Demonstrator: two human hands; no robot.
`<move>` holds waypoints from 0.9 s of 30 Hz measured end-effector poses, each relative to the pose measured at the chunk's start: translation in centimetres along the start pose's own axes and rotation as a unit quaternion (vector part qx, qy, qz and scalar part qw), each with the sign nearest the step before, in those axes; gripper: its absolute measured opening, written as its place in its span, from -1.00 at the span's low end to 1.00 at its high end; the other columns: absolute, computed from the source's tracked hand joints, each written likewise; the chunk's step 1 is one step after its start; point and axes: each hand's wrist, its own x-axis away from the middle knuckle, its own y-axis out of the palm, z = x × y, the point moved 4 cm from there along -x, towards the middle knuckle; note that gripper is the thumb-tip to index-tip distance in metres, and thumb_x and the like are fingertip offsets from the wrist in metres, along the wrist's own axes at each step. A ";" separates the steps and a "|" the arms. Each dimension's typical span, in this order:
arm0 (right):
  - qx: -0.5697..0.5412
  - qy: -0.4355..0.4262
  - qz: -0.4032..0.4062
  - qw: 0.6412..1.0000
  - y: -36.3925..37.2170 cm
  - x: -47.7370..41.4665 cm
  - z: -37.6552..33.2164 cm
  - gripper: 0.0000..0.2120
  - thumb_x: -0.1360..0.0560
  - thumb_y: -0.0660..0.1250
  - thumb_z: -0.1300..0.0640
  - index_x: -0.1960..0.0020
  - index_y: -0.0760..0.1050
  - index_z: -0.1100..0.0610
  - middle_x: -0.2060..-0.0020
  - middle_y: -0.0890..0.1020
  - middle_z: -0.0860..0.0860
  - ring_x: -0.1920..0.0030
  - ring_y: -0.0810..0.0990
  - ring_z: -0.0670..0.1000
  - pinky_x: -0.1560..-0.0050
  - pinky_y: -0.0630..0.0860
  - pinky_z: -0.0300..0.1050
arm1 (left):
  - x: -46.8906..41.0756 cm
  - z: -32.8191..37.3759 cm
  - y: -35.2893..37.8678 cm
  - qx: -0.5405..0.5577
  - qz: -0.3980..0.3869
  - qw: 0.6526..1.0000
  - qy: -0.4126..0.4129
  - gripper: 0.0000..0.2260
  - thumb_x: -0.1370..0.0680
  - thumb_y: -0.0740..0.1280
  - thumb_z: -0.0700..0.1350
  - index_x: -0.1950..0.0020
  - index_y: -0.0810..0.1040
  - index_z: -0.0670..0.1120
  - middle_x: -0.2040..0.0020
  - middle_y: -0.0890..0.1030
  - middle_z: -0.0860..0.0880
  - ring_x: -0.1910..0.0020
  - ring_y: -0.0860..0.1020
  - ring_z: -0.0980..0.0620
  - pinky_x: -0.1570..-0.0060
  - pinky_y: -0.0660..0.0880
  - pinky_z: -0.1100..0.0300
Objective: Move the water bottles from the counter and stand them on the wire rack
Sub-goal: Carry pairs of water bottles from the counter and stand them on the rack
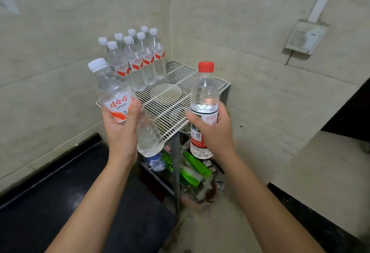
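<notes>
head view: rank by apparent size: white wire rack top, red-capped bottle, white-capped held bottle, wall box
1. White wire rack top.
2-3. Clear white-capped bottle in left hand and clear red-capped bottle in right hand: alike, unranked.
4. Grey wall box, though farther away.

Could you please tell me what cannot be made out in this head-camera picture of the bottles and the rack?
- Lower shelf, head view: the clutter there is blurred and partly hidden by the held bottles.
- Counter: cut off by the left and bottom edges, so any remaining bottles are unseen.
- Standing bottles: rear ones overlap, label print too small.
</notes>
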 end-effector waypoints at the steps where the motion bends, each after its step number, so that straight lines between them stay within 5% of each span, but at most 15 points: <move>1: -0.004 0.003 -0.012 1.000 0.1 -1.8 -0.2 -0.59 -0.38 0.60 -0.01 -0.17 0.55 -0.06 -0.02 0.72 -0.06 -0.04 0.71 -0.02 -0.08 0.66 0.08 | -1.4 -0.3 1.1 -0.002 0.007 1.000 0.000 -0.58 -0.44 0.48 0.11 -0.24 0.47 0.07 -0.13 0.65 0.04 -0.17 0.63 0.00 -0.27 0.53 -0.10; 5: -0.064 0.039 -0.044 0.996 0.3 -8.4 -0.6 -0.64 -0.48 0.53 0.01 -0.22 0.56 0.07 -0.02 0.73 0.06 -0.02 0.73 0.08 -0.03 0.66 0.05 | -6.4 -1.5 4.6 -0.020 0.008 1.000 -0.004 -0.55 -0.41 0.46 0.32 -0.19 0.50 0.15 -0.17 0.66 -0.04 -0.21 0.61 -0.15 -0.23 0.50 -0.32; 9: -0.113 0.057 -0.062 0.990 1.4 -13.9 -0.7 -0.49 -0.41 0.52 -0.17 -0.24 0.56 0.07 -0.04 0.72 0.13 -0.01 0.73 0.16 0.00 0.67 0.07 | -10.4 -2.0 6.7 -0.055 0.025 0.998 0.011 -0.29 -0.35 0.40 0.43 -0.35 0.46 0.04 -0.20 0.66 0.01 -0.19 0.63 0.00 -0.25 0.53 -0.18; 12: -0.122 0.043 -0.078 0.989 2.8 -18.4 -0.2 -0.56 -0.45 0.46 -0.19 -0.22 0.53 0.01 -0.02 0.71 0.08 0.00 0.74 0.14 0.03 0.67 0.07 | -12.9 -3.0 7.5 -0.069 0.047 0.996 0.009 -0.21 -0.34 0.35 0.49 -0.40 0.42 0.03 -0.23 0.64 0.01 -0.20 0.63 0.03 -0.26 0.53 -0.13; 17: -0.167 0.068 -0.173 0.968 7.1 -25.6 1.6 -0.52 -0.49 0.42 -0.16 -0.33 0.48 0.00 -0.13 0.70 0.08 -0.04 0.73 0.11 0.05 0.66 0.01 | -16.0 -5.5 8.2 -0.091 0.095 0.991 0.005 -0.70 -0.51 0.29 0.27 -0.18 0.47 0.20 -0.17 0.65 0.08 -0.15 0.63 0.11 -0.28 0.52 -0.11; 21: -0.208 0.089 -0.254 0.940 10.4 -30.9 2.7 -0.48 -0.43 0.47 -0.03 -0.35 0.47 0.05 -0.12 0.70 0.01 -0.08 0.72 0.04 0.06 0.62 -0.10 | -18.7 -6.7 8.7 -0.106 0.154 0.982 0.010 -0.69 -0.56 0.32 0.19 -0.24 0.48 0.10 -0.20 0.66 0.03 -0.20 0.63 0.05 -0.27 0.51 -0.14; 27: -0.126 0.029 -0.367 0.921 15.3 -36.2 3.8 -0.39 -0.30 0.53 -0.15 -0.26 0.42 -0.03 -0.13 0.68 0.01 -0.14 0.69 0.05 -0.22 0.59 0.21 | -21.1 -7.9 8.8 -0.186 0.205 0.961 0.004 -0.73 -0.56 0.29 0.26 -0.22 0.40 0.27 -0.23 0.62 0.13 -0.25 0.59 0.12 -0.28 0.50 -0.07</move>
